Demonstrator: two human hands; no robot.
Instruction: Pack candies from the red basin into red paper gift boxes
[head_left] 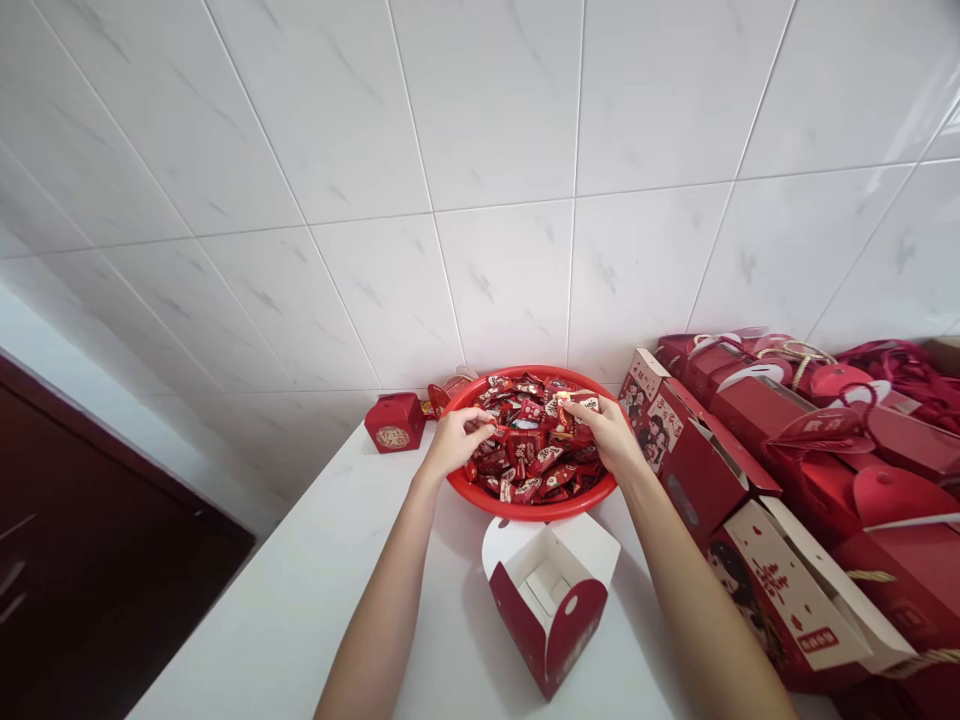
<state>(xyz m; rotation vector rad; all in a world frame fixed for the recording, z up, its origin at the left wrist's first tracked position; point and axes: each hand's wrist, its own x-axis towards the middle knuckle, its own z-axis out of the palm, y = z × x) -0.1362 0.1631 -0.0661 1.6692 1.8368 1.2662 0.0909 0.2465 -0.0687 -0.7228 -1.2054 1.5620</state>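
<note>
A red plastic basin [544, 512] full of wrapped candies [525, 450] stands against the tiled wall. My left hand [459, 440] is closed over the basin's left side, thumb and fingers pinched on a small red-wrapped candy [498, 430]. At the right side, my right hand [606, 430] is closed on red and cream wrapped candies [574, 408]. In front of the basin, between my forearms, sits an open red box [549, 610] with a white inside; its flaps stand apart and nothing shows in it.
A small closed red box [395, 422] is left of the basin. Many red gift boxes [780, 410] with cord handles are piled along the right. The white table [315, 590] ends in a slanting edge at the left, with a dark red surface [97, 540] beyond.
</note>
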